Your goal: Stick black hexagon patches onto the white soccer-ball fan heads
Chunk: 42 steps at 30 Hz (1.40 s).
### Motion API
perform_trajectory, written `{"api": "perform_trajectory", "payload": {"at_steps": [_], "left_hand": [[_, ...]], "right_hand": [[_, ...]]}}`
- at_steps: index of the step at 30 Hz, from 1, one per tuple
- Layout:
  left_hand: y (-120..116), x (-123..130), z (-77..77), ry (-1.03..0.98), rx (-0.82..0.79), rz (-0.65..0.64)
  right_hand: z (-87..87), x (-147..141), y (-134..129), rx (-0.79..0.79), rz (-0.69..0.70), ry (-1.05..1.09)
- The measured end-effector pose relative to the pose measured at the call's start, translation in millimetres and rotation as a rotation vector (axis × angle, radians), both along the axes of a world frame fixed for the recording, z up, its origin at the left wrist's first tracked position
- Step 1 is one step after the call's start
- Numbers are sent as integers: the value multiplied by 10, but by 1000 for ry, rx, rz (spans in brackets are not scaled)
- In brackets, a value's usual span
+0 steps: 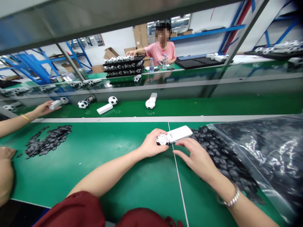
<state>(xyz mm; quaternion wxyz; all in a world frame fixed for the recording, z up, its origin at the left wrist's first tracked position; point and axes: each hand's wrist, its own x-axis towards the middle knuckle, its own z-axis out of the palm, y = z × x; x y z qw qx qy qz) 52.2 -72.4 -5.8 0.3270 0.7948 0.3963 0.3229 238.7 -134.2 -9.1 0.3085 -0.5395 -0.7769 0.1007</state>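
1. The left hand (153,144) has its fingers (151,136) curled firmly round the football-patterned head (162,139) of a white plastic handheld unit (180,134). The unit sits just above the green table (47,179), and a thin white seam line (178,179) runs beneath it.
2. The right hand (197,157) is open, with its fingers (182,144) loosely spread just beside the unit's white body, gripping nothing.
3. To the right, a heap of black hexagonal pieces (217,154) spills from a clear plastic bag (260,148) – both lie close to the right hand and hem in that side.
4. A second black heap (48,142) lies well apart to the left, near a co-worker's forearm (14,124).
5. Ahead, a raised white strip (151,119) edges the table. Beyond it, on a green belt (201,107), lie more white units (150,102) – one is under a co-worker's hand (44,108).
6. Farther off, a person in a pink shirt (159,52) reaches toward stacked black trays (123,66).
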Motion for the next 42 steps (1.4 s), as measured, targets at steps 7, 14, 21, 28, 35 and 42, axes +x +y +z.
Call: {"api": "perform_trajectory", "payload": {"at_steps": [7,14,21,28,35,42], "left_hand": [[1294,795,158,158,216,98],[1960,859,108,454,255,123],[2053,503,49,700,201,200],[1429,234,367,772,228,123],[27,-328,507,880,241,53],[-391,-533,496,799,90,-347]], "right_hand": [[-200,374,19,83,-328,-602],[-148,366,-38,33,-395,-701],[-10,307,-8,-123,-362,-612],[119,256,5,-155,-315,-523],[43,243,2,-119,-195,-538],[69,340,40,-110,-243,-413]]}}
